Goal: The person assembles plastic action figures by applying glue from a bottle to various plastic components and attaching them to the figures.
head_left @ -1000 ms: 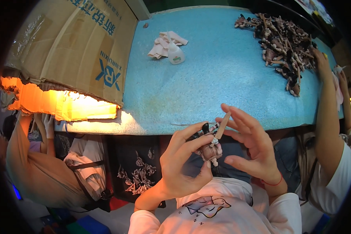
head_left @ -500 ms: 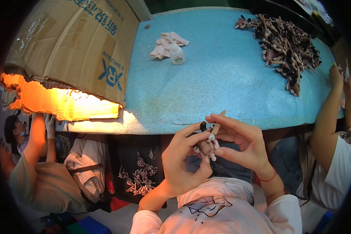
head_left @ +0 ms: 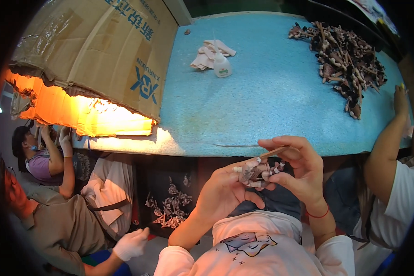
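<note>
Brown and pale, the figurine point(head_left: 256, 172) lies between both palms, long axis roughly left-right: fingers of the left hand point(head_left: 225, 191) grip its left end, those of the right hand point(head_left: 303, 172) pinch its right. Beyond, the blue worktop point(head_left: 262, 110) carries a brown heap point(head_left: 349, 64).

At upper left we see a matt cardboard box point(head_left: 94, 55), rough where torn, with glossy tape point(head_left: 48, 28). Our blue tabletop point(head_left: 262, 96) has a slight sheen around a smooth plastic bottle point(head_left: 222, 67) and matt cloth point(head_left: 203, 59); at lower centre, the figurine point(head_left: 256, 172) looks plastic.
</note>
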The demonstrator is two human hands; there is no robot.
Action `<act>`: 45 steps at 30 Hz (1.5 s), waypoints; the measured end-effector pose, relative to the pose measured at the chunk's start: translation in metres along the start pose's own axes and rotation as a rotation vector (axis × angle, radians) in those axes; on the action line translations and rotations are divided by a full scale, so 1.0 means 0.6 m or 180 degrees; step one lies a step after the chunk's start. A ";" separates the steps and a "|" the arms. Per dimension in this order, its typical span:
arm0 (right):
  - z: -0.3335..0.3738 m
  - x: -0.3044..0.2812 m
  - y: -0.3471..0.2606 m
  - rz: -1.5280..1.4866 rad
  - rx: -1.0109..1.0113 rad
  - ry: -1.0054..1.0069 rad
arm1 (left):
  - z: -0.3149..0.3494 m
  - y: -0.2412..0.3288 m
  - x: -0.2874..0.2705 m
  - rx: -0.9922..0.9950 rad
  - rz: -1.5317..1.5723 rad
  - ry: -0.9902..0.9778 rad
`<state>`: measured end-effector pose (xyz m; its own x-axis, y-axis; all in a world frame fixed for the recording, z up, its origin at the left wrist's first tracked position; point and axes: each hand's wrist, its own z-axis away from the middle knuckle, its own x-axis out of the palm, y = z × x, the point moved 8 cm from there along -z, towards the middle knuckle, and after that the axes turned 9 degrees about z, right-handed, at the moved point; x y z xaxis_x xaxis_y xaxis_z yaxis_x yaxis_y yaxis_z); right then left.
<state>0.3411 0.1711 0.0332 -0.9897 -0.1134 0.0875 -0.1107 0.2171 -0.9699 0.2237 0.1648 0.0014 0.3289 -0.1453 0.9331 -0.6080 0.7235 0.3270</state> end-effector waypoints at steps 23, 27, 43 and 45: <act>0.017 0.005 -0.055 0.1538 -0.0751 0.0408 | 0.009 -0.037 -0.035 -0.0321 0.0619 0.0019; 0.011 0.009 -0.071 0.1799 -0.0877 0.0293 | 0.004 -0.029 -0.019 -0.0287 0.1070 -0.0491; 0.018 0.004 -0.059 0.1639 -0.0742 0.0427 | 0.005 -0.041 -0.033 -0.0337 0.0632 0.0905; 0.017 0.001 -0.058 0.1627 -0.0664 0.0395 | 0.000 -0.043 -0.004 -0.0583 0.0984 0.0273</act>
<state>0.3454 0.1538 0.0647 -0.9240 0.1685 -0.3433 0.3824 0.4030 -0.8315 0.2385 0.1463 -0.0095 0.2139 0.1506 0.9652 -0.5513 0.8343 -0.0080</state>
